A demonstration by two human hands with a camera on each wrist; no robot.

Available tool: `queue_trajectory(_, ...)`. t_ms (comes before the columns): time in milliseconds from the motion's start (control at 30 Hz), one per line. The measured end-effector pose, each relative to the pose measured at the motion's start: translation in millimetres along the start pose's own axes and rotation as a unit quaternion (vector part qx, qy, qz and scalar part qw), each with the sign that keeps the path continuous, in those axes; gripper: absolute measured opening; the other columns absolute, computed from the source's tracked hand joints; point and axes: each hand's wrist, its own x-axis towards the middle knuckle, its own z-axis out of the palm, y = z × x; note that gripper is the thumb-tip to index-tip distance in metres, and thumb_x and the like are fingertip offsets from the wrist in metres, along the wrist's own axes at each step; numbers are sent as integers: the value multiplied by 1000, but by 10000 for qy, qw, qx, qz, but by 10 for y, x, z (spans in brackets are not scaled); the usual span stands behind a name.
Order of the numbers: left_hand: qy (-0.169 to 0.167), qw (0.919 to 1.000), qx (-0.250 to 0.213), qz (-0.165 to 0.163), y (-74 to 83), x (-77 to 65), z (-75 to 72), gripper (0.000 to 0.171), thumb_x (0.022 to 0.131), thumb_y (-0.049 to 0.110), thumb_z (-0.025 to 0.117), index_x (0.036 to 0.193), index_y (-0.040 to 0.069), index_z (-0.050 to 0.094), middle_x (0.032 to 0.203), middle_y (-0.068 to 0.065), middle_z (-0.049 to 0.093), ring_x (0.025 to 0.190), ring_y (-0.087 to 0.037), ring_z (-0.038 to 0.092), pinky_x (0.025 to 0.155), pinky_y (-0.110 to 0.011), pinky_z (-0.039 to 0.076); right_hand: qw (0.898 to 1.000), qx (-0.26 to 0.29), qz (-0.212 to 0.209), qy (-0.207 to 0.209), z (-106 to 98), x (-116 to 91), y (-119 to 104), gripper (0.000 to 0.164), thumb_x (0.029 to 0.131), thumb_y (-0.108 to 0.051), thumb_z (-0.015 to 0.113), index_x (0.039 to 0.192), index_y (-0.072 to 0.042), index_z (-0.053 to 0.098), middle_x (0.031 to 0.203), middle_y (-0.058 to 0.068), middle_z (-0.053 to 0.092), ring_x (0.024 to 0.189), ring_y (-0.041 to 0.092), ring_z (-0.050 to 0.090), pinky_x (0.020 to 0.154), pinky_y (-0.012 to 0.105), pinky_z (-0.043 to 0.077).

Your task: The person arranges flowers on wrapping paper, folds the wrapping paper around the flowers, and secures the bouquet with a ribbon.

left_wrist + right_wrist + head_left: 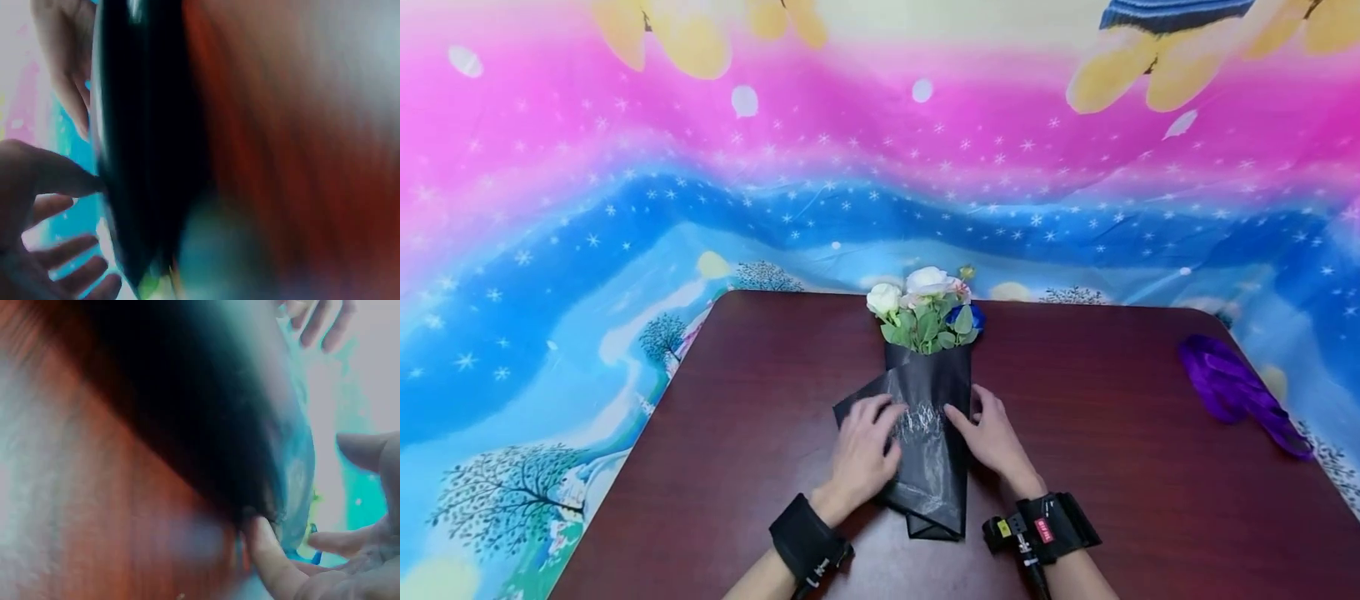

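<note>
Bouquet of white and blue flowers in glossy black wrapping is lying on a red-brown table, blooms pointing to twelve o'clock; left hand at nine, right hand at three are touching it, fingers loosely spread.

Bright, soft-lit head view; blurred wrist views
Glare glints off the black wrapping; beside it, the wrist cameras smear the counter out of focus.

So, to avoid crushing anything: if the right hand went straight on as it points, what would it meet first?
Most likely the black paper around the flowers; the right hand is at its edge, though depth is unclear.
</note>
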Motion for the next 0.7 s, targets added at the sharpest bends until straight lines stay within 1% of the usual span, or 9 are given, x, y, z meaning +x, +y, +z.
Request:
queue_trajectory(67,-413,9977,-60,531,52,-19,34,52,75,2,66,126,12,60,135,-13,51,123,-32,46,88,-47,45,9989,342,301,-63,-33,-2,8,76,94,-34,60,146,7,21,140,33,34,118,43,49,91,49,44)
queue_trajectory(133,-860,9929,-42,815,83,-42,58,58,76,-3,62,132,12,56,141,-14,46,129,-31,42,91,-45,45,9954,758,565,-180,-45,-4,12,77,93,-28,63,146,8,20,135,33,41,112,41,54,86,46,48)
queue_trajectory(200,-1230,9887,0,853,103,-63,65,63,77,-6,60,136,12,52,144,-15,42,130,-32,41,90,-45,46,9882,1307,726,-344,-19,8,19,75,91,-23,66,143,10,24,126,32,51,102,37,61,79,42,52)
queue_trajectory(267,-1484,9865,56,697,115,-84,52,64,78,-7,59,138,12,51,144,-15,42,127,-33,44,87,-45,48,9774,1832,877,-594,38,28,5,66,89,-22,69,135,12,37,112,29,61,88,32,66,70,39,54)
queue_trajectory(367,-1531,9875,146,354,128,-109,37,61,78,-7,59,136,11,53,138,-16,48,120,-33,50,82,-45,51,9726,2060,821,-701,155,58,-25,47,85,-24,72,114,10,59,90,17,68,73,23,66,65,34,53)
queue_trajectory(433,-1447,9890,182,237,137,-119,31,57,79,-6,59,133,10,55,134,-17,51,115,-33,53,81,-44,51,9760,1985,713,-542,234,67,-62,38,82,-24,75,105,5,65,87,10,68,72,19,64,66,32,51)
queue_trajectory(500,-1331,9906,268,180,143,-124,37,54,79,-5,59,131,10,55,131,-17,53,112,-33,55,79,-44,51,9767,2058,520,-306,311,72,-99,35,82,-18,75,107,4,65,94,9,67,79,19,63,72,32,49)
queue_trajectory(533,-1280,9912,301,166,146,-126,39,54,78,-5,59,130,9,56,130,-18,53,110,-33,56,77,-44,52,9741,2209,443,-217,348,72,-117,36,82,-14,74,111,4,63,100,11,66,85,21,62,76,33,49)
queue_trajectory(700,-1297,9902,511,124,160,-159,35,61,74,-6,62,132,11,53,131,-21,50,110,-36,55,71,-45,53,9536,2989,328,-133,489,37,-150,47,83,3,65,127,6,50,120,20,58,102,27,57,86,36,46)
